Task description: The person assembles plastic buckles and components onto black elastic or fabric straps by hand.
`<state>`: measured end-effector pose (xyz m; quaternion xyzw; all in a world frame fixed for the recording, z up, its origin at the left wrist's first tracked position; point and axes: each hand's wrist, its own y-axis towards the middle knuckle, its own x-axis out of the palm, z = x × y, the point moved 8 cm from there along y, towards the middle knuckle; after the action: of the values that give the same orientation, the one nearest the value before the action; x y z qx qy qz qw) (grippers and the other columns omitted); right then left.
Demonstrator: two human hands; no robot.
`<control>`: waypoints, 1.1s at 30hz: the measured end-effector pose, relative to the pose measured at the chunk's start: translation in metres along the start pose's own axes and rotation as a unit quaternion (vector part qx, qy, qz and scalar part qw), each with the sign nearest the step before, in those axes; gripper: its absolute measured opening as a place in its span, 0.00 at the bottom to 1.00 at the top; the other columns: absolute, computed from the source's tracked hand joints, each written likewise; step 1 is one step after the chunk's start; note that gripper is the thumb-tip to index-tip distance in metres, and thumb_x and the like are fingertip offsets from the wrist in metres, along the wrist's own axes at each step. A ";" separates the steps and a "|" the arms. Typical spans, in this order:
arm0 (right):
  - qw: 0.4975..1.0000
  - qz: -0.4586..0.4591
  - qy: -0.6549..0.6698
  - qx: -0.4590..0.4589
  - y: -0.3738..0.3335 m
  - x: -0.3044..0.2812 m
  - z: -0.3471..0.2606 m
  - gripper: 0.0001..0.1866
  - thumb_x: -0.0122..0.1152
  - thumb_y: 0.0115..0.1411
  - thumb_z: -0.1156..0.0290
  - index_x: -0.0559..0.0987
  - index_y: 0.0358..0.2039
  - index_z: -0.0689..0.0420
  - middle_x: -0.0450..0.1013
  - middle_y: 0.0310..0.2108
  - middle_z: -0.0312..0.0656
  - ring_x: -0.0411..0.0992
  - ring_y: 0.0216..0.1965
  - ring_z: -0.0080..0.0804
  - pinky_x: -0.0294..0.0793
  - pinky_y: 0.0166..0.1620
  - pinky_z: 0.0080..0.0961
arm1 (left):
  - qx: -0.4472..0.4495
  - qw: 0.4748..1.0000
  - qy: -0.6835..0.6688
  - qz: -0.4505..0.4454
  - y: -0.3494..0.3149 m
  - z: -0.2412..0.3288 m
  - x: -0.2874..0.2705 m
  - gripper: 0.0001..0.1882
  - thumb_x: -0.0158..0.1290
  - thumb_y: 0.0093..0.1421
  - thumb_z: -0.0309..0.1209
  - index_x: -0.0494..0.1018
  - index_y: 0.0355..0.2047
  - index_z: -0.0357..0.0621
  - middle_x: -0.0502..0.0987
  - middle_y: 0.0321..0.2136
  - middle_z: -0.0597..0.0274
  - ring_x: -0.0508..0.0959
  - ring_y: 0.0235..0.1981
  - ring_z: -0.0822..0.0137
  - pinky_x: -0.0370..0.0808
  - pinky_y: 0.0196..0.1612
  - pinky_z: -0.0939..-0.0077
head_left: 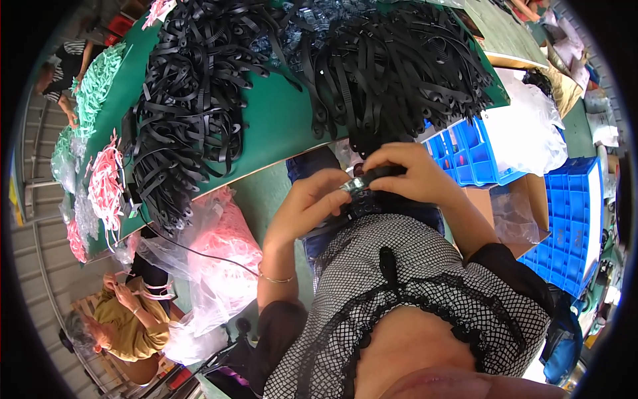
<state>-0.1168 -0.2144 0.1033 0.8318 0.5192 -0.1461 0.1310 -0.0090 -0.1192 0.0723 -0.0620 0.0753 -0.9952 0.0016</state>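
Note:
My left hand (317,201) pinches a small, shiny, clear buckle (353,185) between thumb and fingers, in front of my body. Close against it, my right hand (413,174) is closed around a black strap (385,173), its end meeting the buckle. Whether the strap is threaded through is too small to tell. Dark pieces lie on my lap just below the hands. Beyond them, a large heap of black straps (399,73) hangs over the near edge of the green table (279,113). Another long heap of black straps (189,113) lies farther left.
Clear buckle-like pieces (319,26) are piled between the heaps. Pink straps (106,186) and mint-green straps (96,83) lie at the table's left end. A bag of pink pieces (222,243) stands below. Blue crates (565,226) and a cardboard box (531,199) are right. Co-workers sit left.

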 end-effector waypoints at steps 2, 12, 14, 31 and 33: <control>0.999 0.002 -0.040 0.019 -0.016 -0.008 0.010 0.13 0.63 0.44 0.73 0.75 0.32 0.62 0.71 0.26 0.42 0.71 0.29 0.31 0.69 0.32 0.22 | -0.071 0.993 0.081 -0.050 -0.002 -0.021 -0.004 0.11 0.48 0.58 0.28 0.68 0.40 0.36 0.74 0.24 0.65 0.70 0.23 0.79 0.68 0.28 0.87; 0.938 -0.158 -0.292 0.102 -0.073 0.035 0.104 0.19 0.60 0.47 0.61 0.74 0.39 0.57 0.69 0.36 0.43 0.67 0.41 0.39 0.67 0.43 0.31 | -0.079 0.916 0.393 -0.026 -0.054 -0.109 -0.033 0.15 0.54 0.50 0.34 0.71 0.38 0.41 0.74 0.27 0.52 0.75 0.30 0.55 0.71 0.35 0.67; 0.943 -0.153 -0.281 0.092 -0.063 0.031 0.093 0.19 0.60 0.48 0.62 0.74 0.39 0.57 0.69 0.35 0.42 0.68 0.39 0.39 0.67 0.42 0.31 | -0.052 0.903 0.425 0.024 -0.048 -0.086 -0.039 0.14 0.54 0.50 0.33 0.72 0.36 0.41 0.74 0.26 0.53 0.75 0.29 0.56 0.71 0.34 0.67; 0.973 -0.131 -0.155 -0.112 0.024 0.000 -0.018 0.13 0.57 0.50 0.65 0.73 0.35 0.57 0.71 0.28 0.42 0.71 0.30 0.39 0.69 0.33 0.29 | -0.069 0.742 0.561 0.361 0.166 0.072 -0.123 0.16 0.55 0.47 0.44 0.76 0.29 0.44 0.77 0.31 0.53 0.76 0.36 0.54 0.72 0.39 0.65; 0.974 -0.130 -0.153 -0.100 0.032 -0.006 -0.020 0.12 0.57 0.50 0.66 0.74 0.34 0.57 0.71 0.27 0.42 0.71 0.29 0.38 0.69 0.33 0.28 | -0.081 0.749 0.558 0.347 0.176 0.068 -0.127 0.15 0.55 0.47 0.42 0.76 0.28 0.43 0.77 0.32 0.52 0.76 0.38 0.55 0.72 0.41 0.65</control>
<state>-0.0886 -0.2251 0.1266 0.7075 0.6088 -0.2346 0.2716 0.1247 -0.3016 0.0968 0.5351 0.1596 -0.7737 0.2994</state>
